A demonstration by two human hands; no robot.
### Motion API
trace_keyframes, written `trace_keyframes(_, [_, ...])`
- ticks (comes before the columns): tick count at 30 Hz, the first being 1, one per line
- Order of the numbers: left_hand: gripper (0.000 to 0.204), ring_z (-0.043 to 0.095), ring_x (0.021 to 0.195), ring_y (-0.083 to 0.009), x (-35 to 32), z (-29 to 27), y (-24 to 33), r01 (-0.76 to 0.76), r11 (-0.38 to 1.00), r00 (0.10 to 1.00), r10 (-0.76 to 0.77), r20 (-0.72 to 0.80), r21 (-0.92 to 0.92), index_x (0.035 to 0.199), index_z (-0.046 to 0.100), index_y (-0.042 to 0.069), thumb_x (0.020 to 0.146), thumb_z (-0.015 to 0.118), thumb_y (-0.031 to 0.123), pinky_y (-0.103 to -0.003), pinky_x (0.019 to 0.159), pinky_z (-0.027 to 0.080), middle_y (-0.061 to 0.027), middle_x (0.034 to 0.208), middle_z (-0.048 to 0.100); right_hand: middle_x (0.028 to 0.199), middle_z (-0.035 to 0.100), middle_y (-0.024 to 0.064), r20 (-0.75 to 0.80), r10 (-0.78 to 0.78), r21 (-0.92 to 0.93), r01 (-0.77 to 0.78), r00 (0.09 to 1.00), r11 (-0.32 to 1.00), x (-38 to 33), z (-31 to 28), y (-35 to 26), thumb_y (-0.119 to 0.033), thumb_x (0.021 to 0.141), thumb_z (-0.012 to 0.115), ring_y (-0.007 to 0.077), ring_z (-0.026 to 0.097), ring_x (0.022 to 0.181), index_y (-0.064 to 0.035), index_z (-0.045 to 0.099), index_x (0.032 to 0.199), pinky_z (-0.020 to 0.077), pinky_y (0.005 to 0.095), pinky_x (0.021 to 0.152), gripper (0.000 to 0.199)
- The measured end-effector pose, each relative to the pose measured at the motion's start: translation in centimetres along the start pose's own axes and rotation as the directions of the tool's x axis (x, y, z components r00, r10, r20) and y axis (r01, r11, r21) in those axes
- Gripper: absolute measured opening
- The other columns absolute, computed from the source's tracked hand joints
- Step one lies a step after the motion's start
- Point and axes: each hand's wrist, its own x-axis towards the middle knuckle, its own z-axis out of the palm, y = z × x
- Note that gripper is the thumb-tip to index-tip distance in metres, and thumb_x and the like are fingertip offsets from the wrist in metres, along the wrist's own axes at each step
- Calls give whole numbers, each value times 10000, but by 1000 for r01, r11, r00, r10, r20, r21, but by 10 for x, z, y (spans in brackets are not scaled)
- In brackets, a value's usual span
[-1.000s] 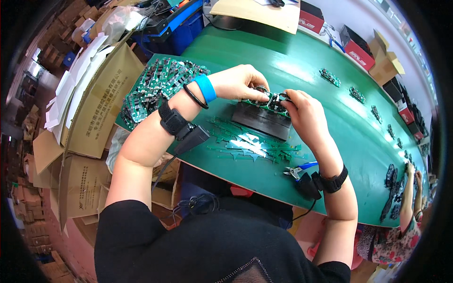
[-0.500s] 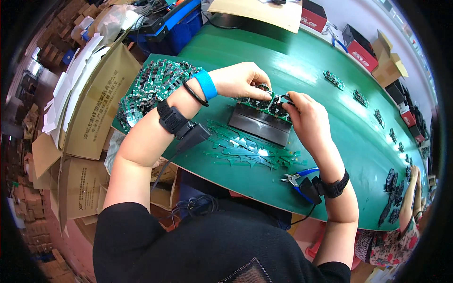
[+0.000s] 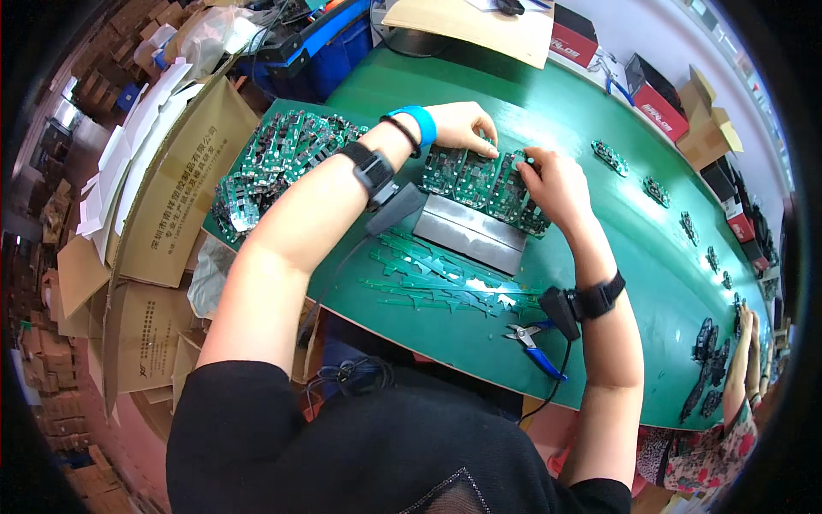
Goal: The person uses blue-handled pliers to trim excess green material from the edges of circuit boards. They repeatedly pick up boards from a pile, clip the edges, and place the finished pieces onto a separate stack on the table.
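A green circuit board panel [image 3: 477, 184], made of several joined boards, stands tilted along the far edge of a dark flat block [image 3: 469, 233]. My left hand [image 3: 462, 128] pinches the panel's top edge with thumb and fingertips. On its right part my right hand [image 3: 558, 187] is closed, thumb on the near face and fingers behind, mostly hidden. Nearer to me than the block lie thin green board offcuts [image 3: 437, 278] in a loose heap. Blue-handled cutters [image 3: 538, 349] rest below my right wrist, jaws apart, touched by neither hand.
A heap of circuit boards [image 3: 278, 167] covers the table's left end, beside cardboard boxes [image 3: 193, 171]. Small boards [image 3: 610, 158] run in a row along the right. A cardboard sheet [image 3: 471, 24] lies at the back. Another person's hands [image 3: 747, 343] are at far right.
The panel has turned up from nearly edge-on to show its green face. My left hand has shifted slightly right and up; my right hand has a changed grip. The cutters now lie uncovered.
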Motion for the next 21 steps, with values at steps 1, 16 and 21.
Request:
trace_keyframes(1, [377, 508, 659, -85, 5, 0, -5, 28, 1000, 999, -27, 25, -13, 969, 665, 46, 793, 696, 378, -249, 549, 415, -17, 741, 615, 834, 654, 199, 56, 16, 37, -18, 998, 999, 7, 3, 5, -270, 807, 607, 348, 639, 799, -25, 668, 937, 500, 423, 738, 284])
trace_keyframes(16, [297, 486, 627, -78, 15, -45, -4, 237, 885, 874, -374, -311, -400, 869, 673, 78, 738, 760, 330, -237, 511, 363, 11, 763, 614, 777, 606, 66, -389, -115, 418, 286, 914, 862, -45, -27, 18, -48, 748, 692, 125, 500, 591, -8, 607, 958, 425, 253, 552, 229])
trace_keyframes(21, [230, 494, 622, -116, 83, -14, -4, 126, 787, 864, -387, -323, -604, 848, 666, 72, 749, 756, 259, -278, 540, 391, -4, 719, 582, 794, 625, 59, -351, 28, 451, 143, 936, 881, -93, -37, 22, -40, 735, 698, 112, 501, 588, -14, 640, 965, 418, 236, 539, 239])
